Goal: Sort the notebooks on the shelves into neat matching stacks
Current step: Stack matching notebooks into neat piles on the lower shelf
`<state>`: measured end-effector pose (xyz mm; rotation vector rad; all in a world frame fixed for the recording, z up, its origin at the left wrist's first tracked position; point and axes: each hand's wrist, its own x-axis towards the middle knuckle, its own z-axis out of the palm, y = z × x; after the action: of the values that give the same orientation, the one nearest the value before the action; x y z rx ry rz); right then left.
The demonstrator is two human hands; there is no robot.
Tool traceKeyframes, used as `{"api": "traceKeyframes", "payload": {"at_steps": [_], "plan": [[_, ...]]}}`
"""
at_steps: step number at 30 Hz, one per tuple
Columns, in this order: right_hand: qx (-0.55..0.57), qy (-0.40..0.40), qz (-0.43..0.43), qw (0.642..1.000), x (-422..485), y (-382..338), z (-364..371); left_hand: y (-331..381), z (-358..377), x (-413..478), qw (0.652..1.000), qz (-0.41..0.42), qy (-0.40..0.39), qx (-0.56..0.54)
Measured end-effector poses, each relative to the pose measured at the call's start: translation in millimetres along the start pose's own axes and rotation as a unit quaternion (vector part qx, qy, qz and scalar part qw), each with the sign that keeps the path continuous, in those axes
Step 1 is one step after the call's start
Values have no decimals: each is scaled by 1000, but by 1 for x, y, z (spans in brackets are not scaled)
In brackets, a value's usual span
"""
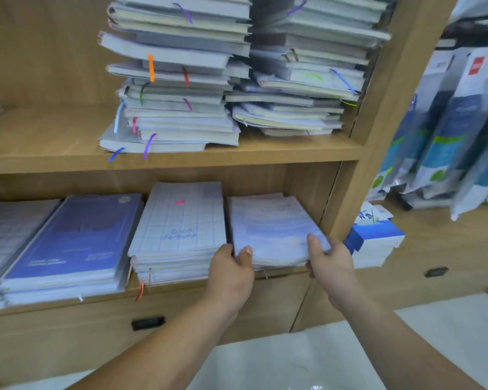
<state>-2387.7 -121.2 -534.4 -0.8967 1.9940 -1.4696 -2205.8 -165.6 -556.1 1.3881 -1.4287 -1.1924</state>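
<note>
Wooden upper shelf point(54, 142), left pile point(175, 102) and right pile point(302, 80) of notebooks, tall and ragged, toward its right end, lower shelf point(282, 273), side by side from its left: grey stack point(9, 229), blue-covered stack point(74, 237), grid-patterned stack point(181, 229), pale lilac stack point(271, 229)

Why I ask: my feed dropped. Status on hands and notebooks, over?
Left hand and right hand grip the pale lilac stack by its front corners, lower shelf. Grid-cover stack close on its left, shelf upright on its right. Upper piles untidy.
</note>
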Motion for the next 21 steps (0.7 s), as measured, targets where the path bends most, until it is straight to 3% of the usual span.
{"api": "traceKeyframes", "payload": {"at_steps": [4,6,8,13,21], "plan": [[-61,-29,19,998,15,17,2,-7,-8,3,994,15,-55,98],[-111,-71,30,991,14,27,-1,-17,-15,2,983,32,-90,159],[-83,-134,44,987,14,33,-12,-25,-18,5,975,53,-87,198],[-19,-253,82,964,20,41,-30,-35,-18,16,974,63,-116,187],[-34,-257,90,962,35,48,-28,-56,-7,24,970,10,-174,167]]}}
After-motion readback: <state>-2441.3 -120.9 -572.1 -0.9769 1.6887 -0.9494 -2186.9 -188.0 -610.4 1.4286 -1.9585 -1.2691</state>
